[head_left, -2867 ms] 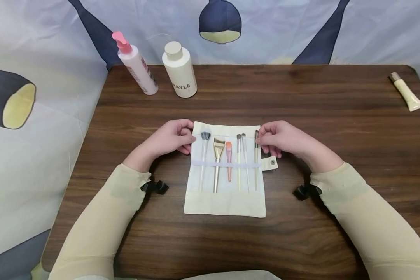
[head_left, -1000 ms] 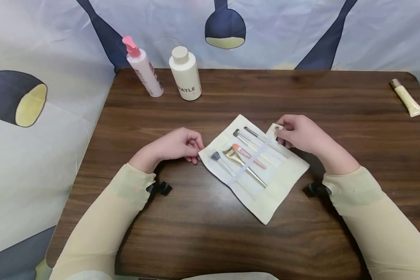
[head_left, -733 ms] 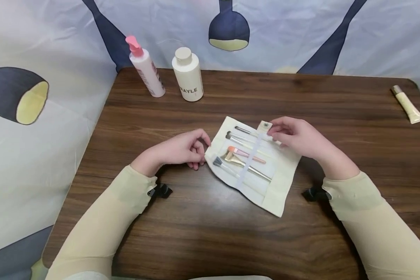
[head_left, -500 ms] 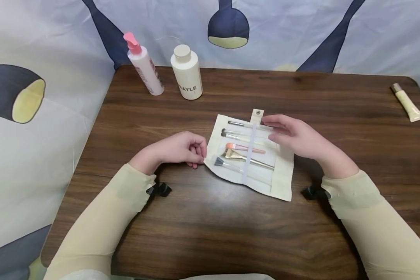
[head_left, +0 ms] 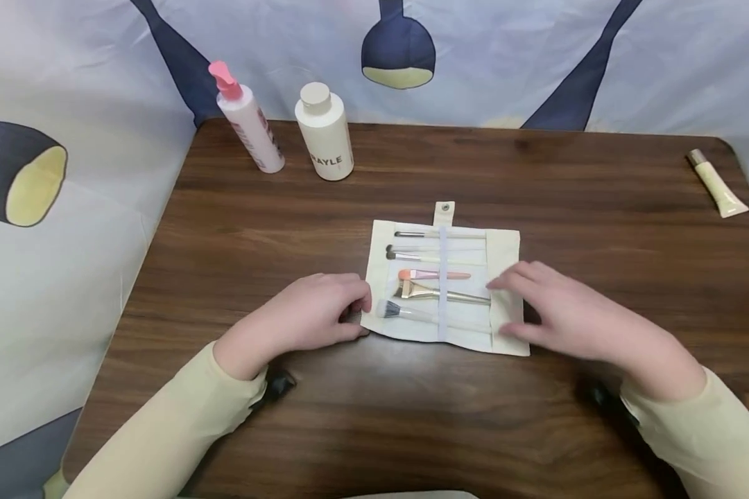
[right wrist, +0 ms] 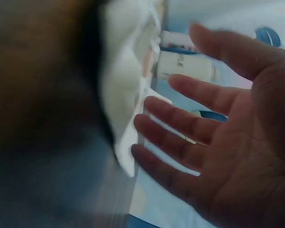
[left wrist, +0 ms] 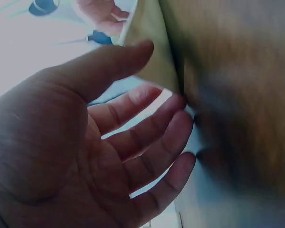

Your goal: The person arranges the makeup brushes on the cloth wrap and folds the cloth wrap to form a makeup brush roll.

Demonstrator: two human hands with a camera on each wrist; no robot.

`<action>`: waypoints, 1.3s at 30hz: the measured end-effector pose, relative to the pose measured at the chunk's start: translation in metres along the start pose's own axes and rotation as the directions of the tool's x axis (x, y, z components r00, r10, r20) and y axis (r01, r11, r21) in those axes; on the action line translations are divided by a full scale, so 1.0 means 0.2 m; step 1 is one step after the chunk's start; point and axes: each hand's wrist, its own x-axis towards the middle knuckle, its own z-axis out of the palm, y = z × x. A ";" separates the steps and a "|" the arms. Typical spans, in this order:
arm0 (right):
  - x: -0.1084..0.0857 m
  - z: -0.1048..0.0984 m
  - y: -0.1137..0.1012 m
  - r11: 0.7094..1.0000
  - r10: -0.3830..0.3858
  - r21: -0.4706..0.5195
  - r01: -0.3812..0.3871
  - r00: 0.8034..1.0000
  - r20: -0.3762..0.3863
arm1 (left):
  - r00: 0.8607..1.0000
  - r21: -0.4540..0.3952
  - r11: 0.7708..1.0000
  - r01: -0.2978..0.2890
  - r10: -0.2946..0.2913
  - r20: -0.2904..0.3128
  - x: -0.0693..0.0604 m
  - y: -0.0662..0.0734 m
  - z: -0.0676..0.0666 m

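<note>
A cream fabric makeup brush roll [head_left: 505, 249] lies spread on the table, its snap strap [head_left: 444, 213] pointing to the far side. Several brushes lie sideways under its pale elastic band [head_left: 443, 328], among them a gold-ended brush [head_left: 419, 291], a pink one with an orange tip [head_left: 433, 275] and a grey-haired fluffy one [head_left: 408, 312]. My left hand [head_left: 312, 312] is at the roll's left edge; the left wrist view shows its thumb apart from the loosely bent fingers [left wrist: 147, 137]. My right hand [head_left: 562, 312] hovers at the right edge, fingers [right wrist: 180, 123] spread and gripping nothing.
At the back left stand a pump bottle [head_left: 250, 128] with a pink top and a white capped bottle [head_left: 326, 135]. A small cream tube [head_left: 718, 184] lies at the far right. A patterned curtain [head_left: 474, 62] hangs behind the dark wooden table [head_left: 599, 187].
The brush roll has turned a quarter counterclockwise, its strap going from right to far side. My right hand has let go of it and moved nearer; my left hand has loosened.
</note>
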 end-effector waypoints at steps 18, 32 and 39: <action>0.00 0.06 0.05 0.964 0.245 0.119 -0.237 0.968 -0.059 | 0.970 -0.401 0.900 0.169 -0.225 -0.096 0.05 -0.06 0.04; 0.15 0.06 0.11 0.918 0.385 0.096 -0.386 0.923 0.023 | 0.934 0.000 0.939 0.343 -0.341 -0.102 0.21 -0.02 0.01; 0.15 0.04 0.11 0.909 0.406 0.082 -0.409 0.913 0.049 | 0.999 0.290 0.956 -0.040 0.046 -0.011 0.17 0.26 0.04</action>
